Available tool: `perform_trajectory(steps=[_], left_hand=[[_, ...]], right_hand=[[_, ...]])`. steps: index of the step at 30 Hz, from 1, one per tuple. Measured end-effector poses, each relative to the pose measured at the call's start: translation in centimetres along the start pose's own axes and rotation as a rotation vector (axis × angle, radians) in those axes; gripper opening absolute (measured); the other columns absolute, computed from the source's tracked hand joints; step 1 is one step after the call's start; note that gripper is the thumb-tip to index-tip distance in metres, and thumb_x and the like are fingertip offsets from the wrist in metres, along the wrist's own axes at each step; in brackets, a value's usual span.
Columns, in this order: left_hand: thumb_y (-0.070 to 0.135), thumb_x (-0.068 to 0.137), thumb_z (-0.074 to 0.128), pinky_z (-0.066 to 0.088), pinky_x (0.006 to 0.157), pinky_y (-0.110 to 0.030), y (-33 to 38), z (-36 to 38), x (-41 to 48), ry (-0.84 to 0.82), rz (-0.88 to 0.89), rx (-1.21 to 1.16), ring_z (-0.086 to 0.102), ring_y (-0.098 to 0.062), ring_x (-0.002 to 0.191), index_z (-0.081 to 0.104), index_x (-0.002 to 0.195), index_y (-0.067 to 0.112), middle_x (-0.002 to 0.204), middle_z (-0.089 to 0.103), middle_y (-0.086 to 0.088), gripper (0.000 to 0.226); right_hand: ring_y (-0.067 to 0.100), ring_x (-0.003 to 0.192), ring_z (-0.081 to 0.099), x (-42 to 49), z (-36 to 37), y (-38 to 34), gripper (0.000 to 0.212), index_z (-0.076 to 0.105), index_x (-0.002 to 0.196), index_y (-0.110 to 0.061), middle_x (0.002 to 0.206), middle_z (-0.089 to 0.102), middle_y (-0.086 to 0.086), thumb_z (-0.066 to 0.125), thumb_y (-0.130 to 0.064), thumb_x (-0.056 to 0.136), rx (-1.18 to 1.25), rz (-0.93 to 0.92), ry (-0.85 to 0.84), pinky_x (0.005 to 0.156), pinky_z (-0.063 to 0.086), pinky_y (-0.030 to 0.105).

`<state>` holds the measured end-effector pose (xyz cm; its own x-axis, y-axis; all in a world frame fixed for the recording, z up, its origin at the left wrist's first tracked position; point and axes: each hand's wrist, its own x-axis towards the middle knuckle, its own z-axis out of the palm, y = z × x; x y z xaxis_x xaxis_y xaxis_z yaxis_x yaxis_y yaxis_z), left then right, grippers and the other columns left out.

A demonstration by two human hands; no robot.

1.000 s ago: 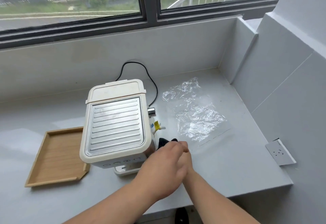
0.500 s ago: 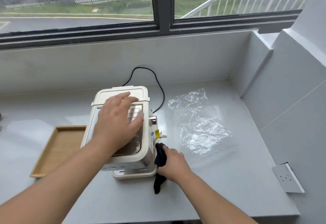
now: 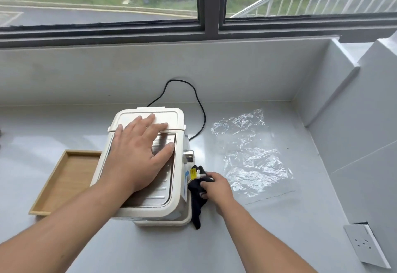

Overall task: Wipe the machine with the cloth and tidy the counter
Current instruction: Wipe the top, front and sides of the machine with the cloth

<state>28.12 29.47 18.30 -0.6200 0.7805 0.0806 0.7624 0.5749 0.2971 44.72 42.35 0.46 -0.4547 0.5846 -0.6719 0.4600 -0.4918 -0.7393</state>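
A cream machine (image 3: pixel 171 186) with a ribbed metal top stands in the middle of the grey counter (image 3: pixel 279 229). My left hand (image 3: pixel 139 154) lies flat on its top with the fingers spread, holding nothing. My right hand (image 3: pixel 217 189) grips a black cloth (image 3: pixel 196 204) and presses it against the machine's right side, beside a yellow tag. The cloth's lower end hangs down to the counter.
A shallow wooden tray (image 3: pixel 64 182) sits left of the machine, partly behind it. A crumpled sheet of clear plastic (image 3: pixel 251 154) lies to the right. A black cable (image 3: pixel 199 109) loops behind the machine. A wall socket (image 3: pixel 365 247) is at the lower right.
My left hand left the right hand and came to rest flat on the machine's top. My right hand carried the cloth onto the machine's right side and edged further back along it.
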Motion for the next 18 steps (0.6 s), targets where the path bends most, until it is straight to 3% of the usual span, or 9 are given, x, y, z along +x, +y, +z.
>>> perform_trajectory(steps=[4,8,12,16,18], left_hand=[[0.074,0.089,0.036,0.010,0.128,-0.054,-0.1,0.1,0.1,0.004,-0.001,0.008,0.020,-0.018,0.157,0.049,0.143,0.047,0.166,0.035,0.009,0.062],[0.074,0.088,0.037,0.008,0.128,-0.053,-0.1,0.1,0.1,0.007,-0.006,0.010,0.019,-0.017,0.157,0.048,0.145,0.047,0.166,0.034,0.011,0.063],[0.073,0.089,0.036,0.008,0.128,-0.053,0.0,0.0,0.2,0.002,-0.011,0.024,0.017,-0.016,0.157,0.047,0.145,0.048,0.167,0.033,0.011,0.063],[0.073,0.089,0.034,0.008,0.128,-0.052,0.1,0.0,0.1,0.004,-0.015,0.021,0.017,-0.016,0.157,0.047,0.145,0.048,0.167,0.034,0.011,0.063],[0.073,0.089,0.033,0.006,0.128,-0.051,0.1,-0.1,0.1,0.000,-0.016,0.028,0.016,-0.016,0.157,0.046,0.146,0.049,0.167,0.033,0.011,0.063]], right_hand=[[0.019,0.060,0.061,2.6,-0.6,-2.3,0.025,0.071,0.114,-0.006,0.085,0.068,0.011,0.056,0.005,0.099,0.147,0.098,-0.125,0.056,0.056,0.026],[0.028,0.079,0.067,4.3,0.0,-4.6,0.023,0.066,0.120,-0.007,0.106,0.072,0.020,0.053,0.001,0.103,0.163,0.083,-0.144,0.060,0.055,0.033],[0.024,0.065,0.059,4.4,1.1,-6.8,0.021,0.061,0.115,-0.012,0.101,0.067,0.018,0.051,-0.001,0.101,0.099,0.053,-0.121,0.047,0.049,0.029],[0.014,0.047,0.060,3.9,2.1,-8.7,0.021,0.064,0.108,-0.017,0.074,0.070,0.003,0.051,-0.009,0.094,0.041,0.000,-0.111,0.042,0.041,0.024],[0.013,0.046,0.059,3.3,2.5,-9.6,0.022,0.066,0.106,-0.018,0.073,0.069,0.001,0.050,-0.013,0.091,0.060,-0.013,-0.105,0.043,0.037,0.024]])
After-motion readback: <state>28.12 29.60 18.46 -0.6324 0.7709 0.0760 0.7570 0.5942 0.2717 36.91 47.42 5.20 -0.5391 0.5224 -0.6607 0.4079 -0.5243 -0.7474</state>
